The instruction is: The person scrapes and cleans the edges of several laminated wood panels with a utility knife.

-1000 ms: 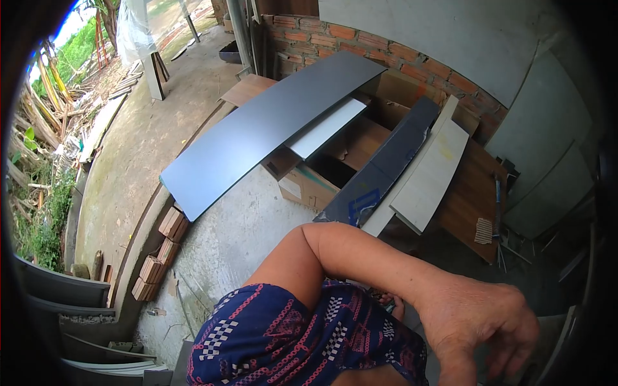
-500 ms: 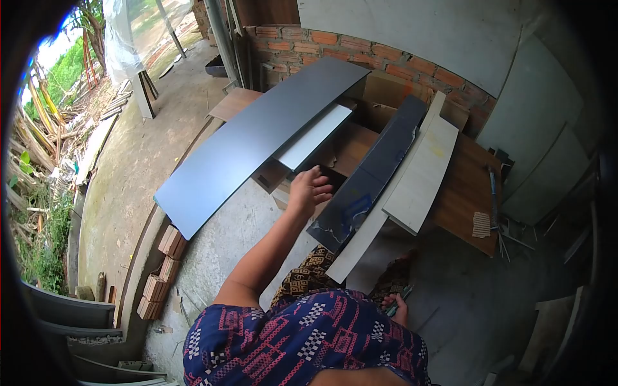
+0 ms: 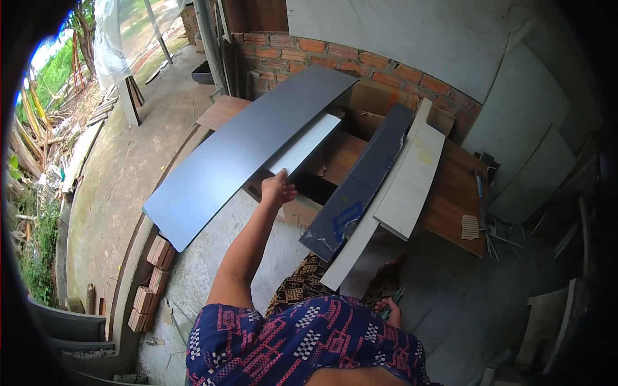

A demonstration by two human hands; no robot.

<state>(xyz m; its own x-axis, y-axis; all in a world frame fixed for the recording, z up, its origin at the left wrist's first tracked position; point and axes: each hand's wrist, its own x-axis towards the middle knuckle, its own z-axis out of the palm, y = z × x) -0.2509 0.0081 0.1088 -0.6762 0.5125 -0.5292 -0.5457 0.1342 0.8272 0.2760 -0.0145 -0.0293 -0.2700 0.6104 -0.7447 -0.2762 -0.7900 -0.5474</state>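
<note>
My left hand point(image 3: 278, 189) is at the near end of a narrow white board point(image 3: 305, 143), with the thumb on its edge and the fingers curled. Above that board, and partly covering it, lies a long grey panel point(image 3: 248, 157). My right hand point(image 3: 392, 314), low by my body, is closed around a slim green tool point(image 3: 396, 298) whose kind I cannot make out. Between the hands' sides lie a dark board point(image 3: 360, 180) with a chipped near end and blue marks, and pale boards point(image 3: 412, 183) stacked beside it.
An open cardboard box point(image 3: 300, 211) stands under the boards. On a brown wooden board point(image 3: 454, 193) at the right lie a hammer point(image 3: 479, 186) and a small ridged piece point(image 3: 470, 227). Bricks point(image 3: 152, 283) line the floor edge at left. A brick wall point(image 3: 360, 61) stands behind.
My left hand has moved left from above the gap beside the dark board to the near end of the white board, and its fingers have closed. The right hand still holds the green tool.
</note>
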